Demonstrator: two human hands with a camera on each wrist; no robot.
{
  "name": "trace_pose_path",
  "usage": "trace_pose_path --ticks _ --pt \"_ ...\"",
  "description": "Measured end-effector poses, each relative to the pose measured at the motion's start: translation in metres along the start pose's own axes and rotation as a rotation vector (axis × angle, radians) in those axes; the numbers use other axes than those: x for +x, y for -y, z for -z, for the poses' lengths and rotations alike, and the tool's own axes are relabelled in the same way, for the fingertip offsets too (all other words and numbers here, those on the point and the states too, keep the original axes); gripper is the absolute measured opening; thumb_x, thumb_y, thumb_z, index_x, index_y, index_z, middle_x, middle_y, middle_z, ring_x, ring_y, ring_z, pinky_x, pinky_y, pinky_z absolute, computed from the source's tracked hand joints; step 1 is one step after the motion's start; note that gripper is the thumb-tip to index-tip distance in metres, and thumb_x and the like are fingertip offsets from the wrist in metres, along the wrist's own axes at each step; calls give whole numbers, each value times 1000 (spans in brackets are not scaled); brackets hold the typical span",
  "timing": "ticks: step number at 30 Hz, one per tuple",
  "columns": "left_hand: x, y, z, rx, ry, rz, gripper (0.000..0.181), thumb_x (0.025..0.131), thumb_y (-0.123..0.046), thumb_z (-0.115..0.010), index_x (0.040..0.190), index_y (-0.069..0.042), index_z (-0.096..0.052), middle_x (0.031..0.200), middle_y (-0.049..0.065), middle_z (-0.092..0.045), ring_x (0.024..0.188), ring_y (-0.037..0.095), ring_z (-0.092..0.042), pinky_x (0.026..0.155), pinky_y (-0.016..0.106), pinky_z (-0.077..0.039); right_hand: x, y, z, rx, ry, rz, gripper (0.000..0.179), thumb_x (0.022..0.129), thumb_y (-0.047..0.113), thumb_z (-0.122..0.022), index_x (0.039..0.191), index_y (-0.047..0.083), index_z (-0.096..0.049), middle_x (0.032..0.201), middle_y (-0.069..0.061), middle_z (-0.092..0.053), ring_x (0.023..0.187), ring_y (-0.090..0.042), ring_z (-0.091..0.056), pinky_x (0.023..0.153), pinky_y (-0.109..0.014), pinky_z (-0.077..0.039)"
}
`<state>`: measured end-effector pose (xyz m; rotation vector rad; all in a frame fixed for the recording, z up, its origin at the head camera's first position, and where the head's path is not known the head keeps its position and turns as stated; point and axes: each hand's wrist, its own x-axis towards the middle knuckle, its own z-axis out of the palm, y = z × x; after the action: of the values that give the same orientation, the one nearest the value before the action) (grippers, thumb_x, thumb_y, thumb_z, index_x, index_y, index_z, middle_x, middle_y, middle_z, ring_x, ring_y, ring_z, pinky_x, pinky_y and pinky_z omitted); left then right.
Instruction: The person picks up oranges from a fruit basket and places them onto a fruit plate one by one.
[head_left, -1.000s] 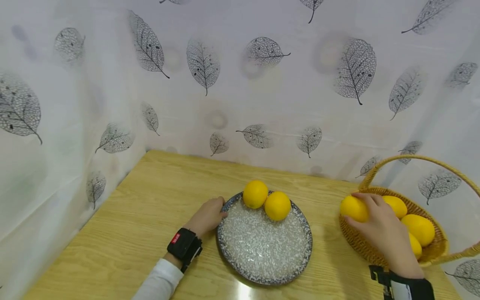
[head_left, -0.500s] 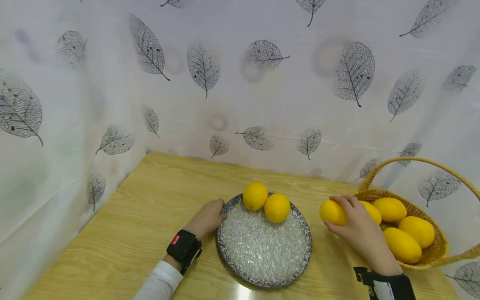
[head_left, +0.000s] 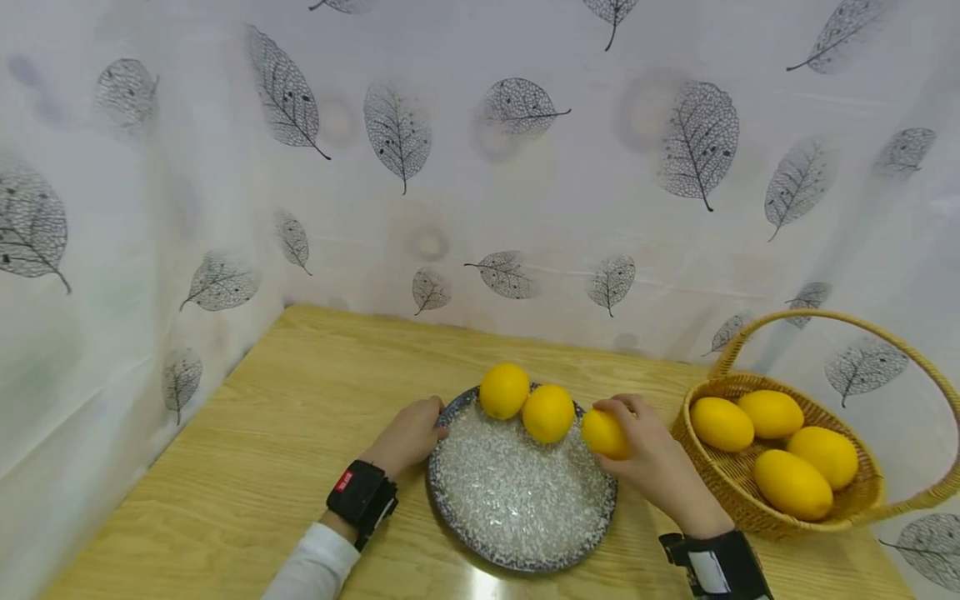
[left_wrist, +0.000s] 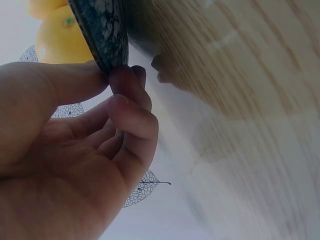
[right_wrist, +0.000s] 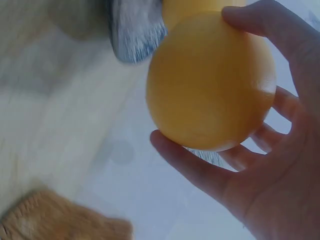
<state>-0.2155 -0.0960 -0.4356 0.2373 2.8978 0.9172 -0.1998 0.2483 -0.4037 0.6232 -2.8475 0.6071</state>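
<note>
Head view, plate point(head_left: 525, 500): two fruits point(head_left: 504, 391), apparently done.
Right grip point(head_left: 652, 458): holds third fruit point(head_left: 603, 434), not yet set down.
Left grip point(head_left: 408, 435): pinches plate.
Basket point(head_left: 701, 467): four fruits point(head_left: 792, 485), perhaps left.

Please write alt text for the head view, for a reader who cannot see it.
A person's right hand holds a yellow fruit near a speckled plate bearing two others; the left hand pinches the plate's rim. At right, a wicker basket contains four yellow fruits.

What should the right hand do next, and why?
Probably lower the held fruit onto the plate beside the other two fruits: the right hand grips it near the plate's right rim, and the left hand pinches the left rim.
</note>
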Motion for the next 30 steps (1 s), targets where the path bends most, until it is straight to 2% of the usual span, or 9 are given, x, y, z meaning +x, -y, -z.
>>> trace_pose_path --ticks 5,12,20,25,30 --pt "0 0 0 4 4 8 19 96 -7 -67 111 4 -63 101 16 -69 95 26 -66 86 44 -55 3 5 -13 -26 -24 54 61 77 16 -86 131 11 -59 131 -17 -55 110 -34 -61 83 -50 -59" --pt "0 -1 0 2 10 15 20 96 -7 -66 112 4 -63 102 16 -69 96 27 -66 86 44 -56 3 5 -17 -45 -51 87 63 73 12 -89 129 10 -61 128 -17 -57 109 -34 -62 86 -51 -58" --pt "0 -2 2 -8 9 17 19 96 -6 -66 111 5 -63 101 16 -68 95 26 -65 86 44 -55 5 7 -23 -52 -13 -24 61 77 24 -89 131 11 -61 132 -20 -57 111 -36 -62 87 -55 -58" --pt "0 -3 2 2 12 24 19 97 -7 -66 112 4 -63 102 16 -68 96 26 -65 86 43 -55 6 9 -26 -72 45 -87 70 77 33 -89 136 12 -59 139 -21 -54 115 -40 -60 83 -58 -58" --pt "-1 -5 3 -1 19 29 20 97 -7 -66 112 5 -62 102 16 -68 95 26 -65 87 44 -55 4 12 -24 -79 96 -114 76 76 38 -89 140 14 -57 142 -21 -52 115 -40 -61 80 -58 -58"
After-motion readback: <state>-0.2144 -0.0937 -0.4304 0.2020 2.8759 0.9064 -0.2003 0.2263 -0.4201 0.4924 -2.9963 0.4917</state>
